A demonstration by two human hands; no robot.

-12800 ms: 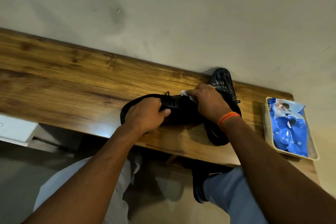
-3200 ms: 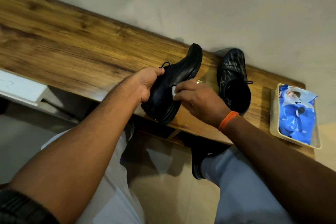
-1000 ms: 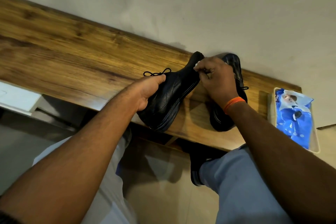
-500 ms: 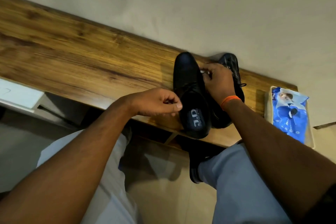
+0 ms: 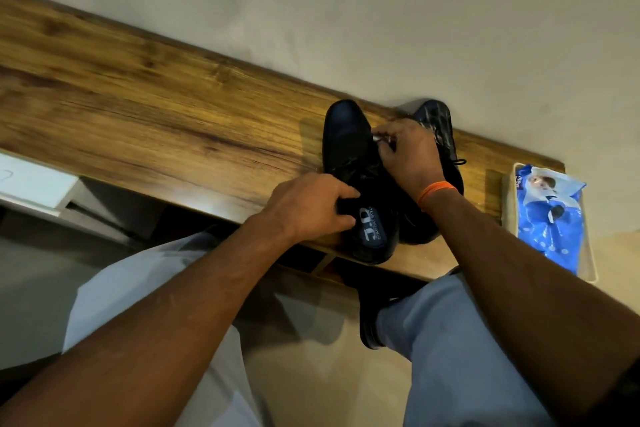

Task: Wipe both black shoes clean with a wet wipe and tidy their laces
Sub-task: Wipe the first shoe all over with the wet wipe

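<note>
My left hand (image 5: 313,206) grips the collar of the near black shoe (image 5: 349,156), which stands upright on the wooden shelf (image 5: 145,107), long axis toe at 12 o'clock, heel at 6. My right hand (image 5: 408,152) pinches something small and white over its laces. The second shoe (image 5: 438,121) lies touching it at 3 o'clock. A blue wipes pack (image 5: 550,215) sits in a tray (image 5: 590,267) farther right, under a plain wall (image 5: 381,10).

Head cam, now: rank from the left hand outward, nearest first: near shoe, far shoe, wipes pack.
1. Near shoe: the left hand rests at its opening, fingers curled over the rim.
2. Far shoe: just beyond, to the right, partly behind the right hand.
3. Wipes pack: far right, in a tray at the shelf's end.
</note>
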